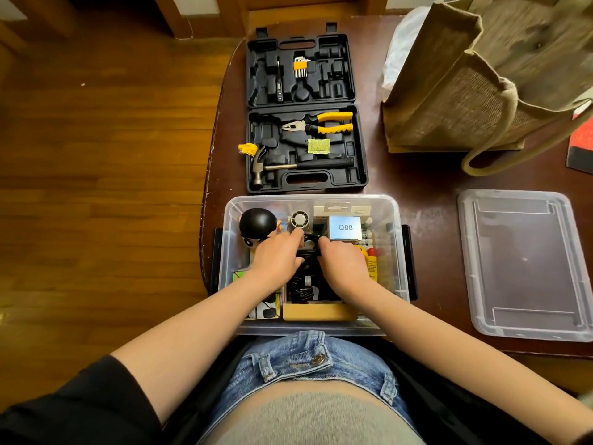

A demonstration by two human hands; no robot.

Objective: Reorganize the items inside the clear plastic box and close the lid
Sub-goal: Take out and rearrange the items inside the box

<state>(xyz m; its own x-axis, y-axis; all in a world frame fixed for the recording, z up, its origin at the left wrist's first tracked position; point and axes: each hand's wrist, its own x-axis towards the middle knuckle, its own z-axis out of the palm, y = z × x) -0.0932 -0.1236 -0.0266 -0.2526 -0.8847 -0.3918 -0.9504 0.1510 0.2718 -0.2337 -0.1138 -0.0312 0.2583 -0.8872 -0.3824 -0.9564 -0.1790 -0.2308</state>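
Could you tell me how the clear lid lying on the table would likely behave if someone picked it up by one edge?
The clear lid looks thin and broad, so probably light and slightly flexing. Its smooth plastic may feel slippery.

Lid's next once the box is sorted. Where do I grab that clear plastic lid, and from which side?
Take the clear plastic lid by its near long edge, coming from the right with the right hand. It lies flat on the dark wooden table to the right of the clear plastic box, apart from it, so only its thin raised rim gives a hold.
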